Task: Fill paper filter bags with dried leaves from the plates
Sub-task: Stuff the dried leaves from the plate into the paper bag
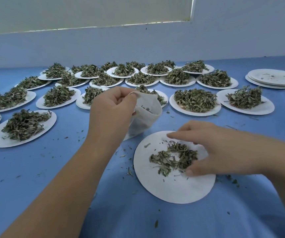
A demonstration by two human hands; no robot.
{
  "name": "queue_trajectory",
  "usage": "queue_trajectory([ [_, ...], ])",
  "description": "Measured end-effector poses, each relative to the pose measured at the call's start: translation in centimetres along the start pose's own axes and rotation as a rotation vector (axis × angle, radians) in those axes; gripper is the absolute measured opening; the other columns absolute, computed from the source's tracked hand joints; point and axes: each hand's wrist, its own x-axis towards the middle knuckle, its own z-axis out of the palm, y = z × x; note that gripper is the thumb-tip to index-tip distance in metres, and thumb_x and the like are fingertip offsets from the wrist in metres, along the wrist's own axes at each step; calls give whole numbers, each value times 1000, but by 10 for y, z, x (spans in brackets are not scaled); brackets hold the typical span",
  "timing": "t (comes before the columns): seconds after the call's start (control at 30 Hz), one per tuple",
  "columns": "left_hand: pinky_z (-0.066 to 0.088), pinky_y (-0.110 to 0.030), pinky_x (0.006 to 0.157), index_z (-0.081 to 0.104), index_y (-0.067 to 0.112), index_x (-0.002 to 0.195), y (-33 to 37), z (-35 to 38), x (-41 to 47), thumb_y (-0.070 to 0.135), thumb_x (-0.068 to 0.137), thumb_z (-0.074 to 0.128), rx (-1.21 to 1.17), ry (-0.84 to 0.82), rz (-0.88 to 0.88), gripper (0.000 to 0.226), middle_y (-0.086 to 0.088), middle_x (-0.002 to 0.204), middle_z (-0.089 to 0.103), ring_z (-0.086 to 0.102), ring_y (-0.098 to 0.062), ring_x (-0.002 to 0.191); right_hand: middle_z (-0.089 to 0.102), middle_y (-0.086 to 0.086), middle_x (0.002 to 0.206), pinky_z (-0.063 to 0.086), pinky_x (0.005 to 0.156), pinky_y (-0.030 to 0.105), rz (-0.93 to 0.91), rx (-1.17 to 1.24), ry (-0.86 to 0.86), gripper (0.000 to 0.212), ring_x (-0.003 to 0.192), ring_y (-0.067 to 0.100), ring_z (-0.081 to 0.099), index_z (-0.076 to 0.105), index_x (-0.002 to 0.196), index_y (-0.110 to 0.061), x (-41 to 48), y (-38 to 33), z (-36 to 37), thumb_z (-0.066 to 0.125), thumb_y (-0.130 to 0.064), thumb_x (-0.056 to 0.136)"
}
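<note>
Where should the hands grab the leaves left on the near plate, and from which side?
Take the thicker clump at the right of the leaves, coming from above and the right. The pile is loose, low and flat on the near plate, so pincer it: fingers on its far edge, thumb on its near edge, as the right hand is placed.

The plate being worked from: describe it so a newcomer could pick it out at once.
On the blue table, white plates heaped with dried leaves fan out along the far side. This plate lies alone nearest the camera, under the right hand. Unlike the heaped ones, it holds only a thin scatter of leaves.
</note>
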Motion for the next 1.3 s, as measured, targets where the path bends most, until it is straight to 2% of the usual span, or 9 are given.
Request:
queue_trajectory([
  [0.13,37,-9,43,71,22,76,-1,1,-2,13,91,60,47,28,56,20,5,49,46,38,-7,42,24,-27,134,32,95,23,9,-48,-38,65,128,0,27,25,144,-50,4,-3,7,58,-50,88],
  [0.23,36,-13,45,70,26,80,-1,0,-2,16,92,60,102,80,137,19,11,51,49,40,-3,44,27,-25,128,37,87,24,24,-49,-22,55,111,2,39,32,141,-49,7,-7,13,56,-45,92],
  [0.37,42,-23,54,69,30,81,-2,-3,0,17,92,60,139,115,188,20,11,57,52,46,-5,54,36,-20,121,43,87,28,50,-50,54,43,107,7,48,45,133,-47,10,-12,15,57,-38,93],
  [0.67,42,-25,55,67,33,81,-6,-2,0,17,93,58,176,105,224,22,-1,63,54,49,-19,60,57,-10,108,47,82,28,43,-96,172,21,100,12,54,67,110,-35,15,-23,16,57,-27,93],
  [0.8,42,-30,54,67,32,82,-8,-2,0,17,93,58,188,109,234,21,3,60,51,46,-12,57,58,-9,104,50,80,30,64,-72,192,18,96,14,56,68,105,-33,14,-24,17,56,-26,94],
  [0.9,36,-22,50,68,32,81,-10,-1,0,16,93,58,190,92,231,22,5,57,47,40,-7,53,59,-9,102,50,78,30,79,-49,207,18,93,13,57,68,105,-33,15,-23,17,55,-26,94],
  [1.07,32,-10,48,68,31,80,-11,2,-3,13,92,57,207,50,236,24,-1,57,48,38,-3,49,59,-20,79,40,57,9,101,146,253,9,72,-3,56,70,95,-36,13,-15,9,64,-31,90],
  [1.2,30,-9,47,67,33,79,-12,4,-5,12,92,57,273,19,276,27,-5,58,48,38,-4,50,64,-19,61,42,49,7,58,354,333,6,53,-3,60,72,81,-31,8,-8,-4,69,-28,86],
  [1.3,31,-10,47,66,30,80,-14,6,-7,13,91,56,343,-18,326,23,-7,60,47,38,-7,51,66,-10,60,43,51,9,-19,502,392,7,54,4,64,72,78,-28,1,-9,-11,71,-24,83],
])
